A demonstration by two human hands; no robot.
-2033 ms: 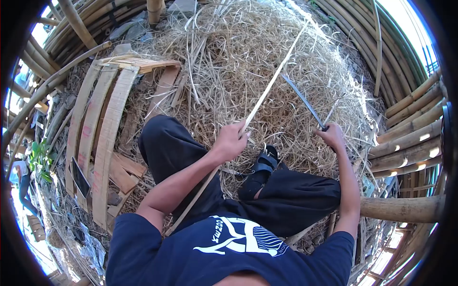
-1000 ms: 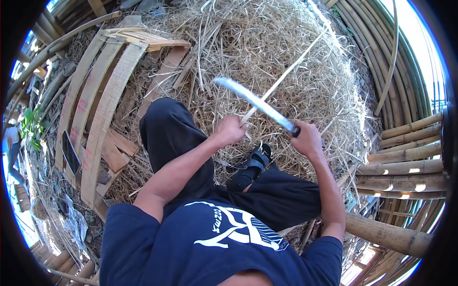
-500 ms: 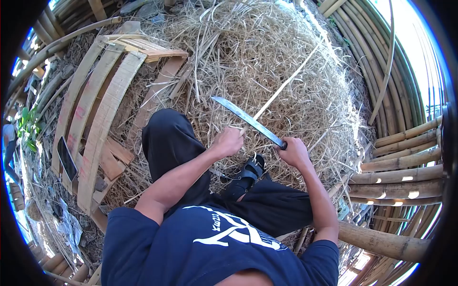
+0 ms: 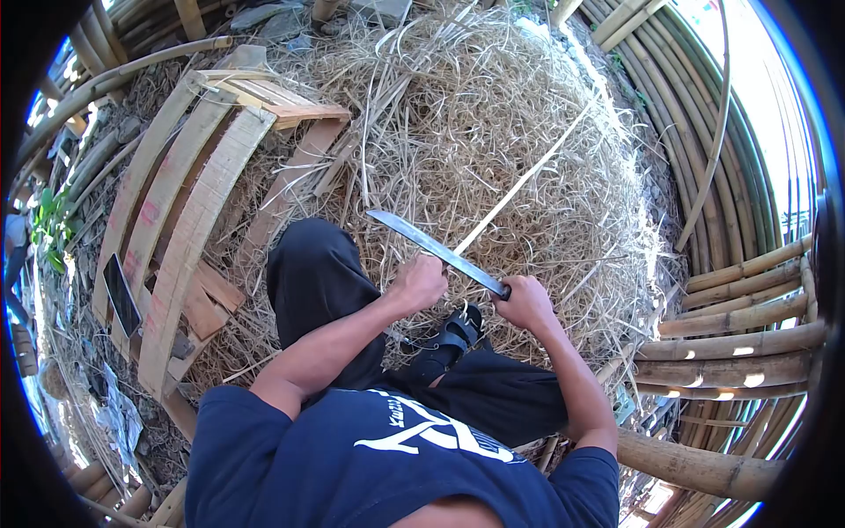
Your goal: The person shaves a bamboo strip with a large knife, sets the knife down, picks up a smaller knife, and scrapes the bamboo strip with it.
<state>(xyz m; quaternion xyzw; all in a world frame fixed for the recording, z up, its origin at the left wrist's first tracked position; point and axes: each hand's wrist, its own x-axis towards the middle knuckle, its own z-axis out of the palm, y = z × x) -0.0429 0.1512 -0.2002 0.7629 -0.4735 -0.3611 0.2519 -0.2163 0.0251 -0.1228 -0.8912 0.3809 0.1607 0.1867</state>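
My left hand (image 4: 420,283) is closed around the near end of a long, pale bamboo strip (image 4: 519,187), which reaches away to the upper right over the shavings. In my right hand (image 4: 525,304) is the dark handle of a machete (image 4: 436,249). Its long blade points to the upper left and crosses the strip close to my left hand. From this angle I cannot tell how deep the edge sits against the strip. Below the hands is my sandaled foot (image 4: 459,333).
A thick heap of curly shavings (image 4: 493,114) covers the ground ahead. At left stands a wooden slat crate (image 4: 189,220) with a phone (image 4: 121,295) leaning on it. Bamboo poles (image 4: 731,356) line the right side, and one thick pole (image 4: 695,462) lies near my right elbow.
The machete has slid down and left along the strip, closer to my left hand. My right hand has come toward my body. My left hand keeps its grip, slightly lower.
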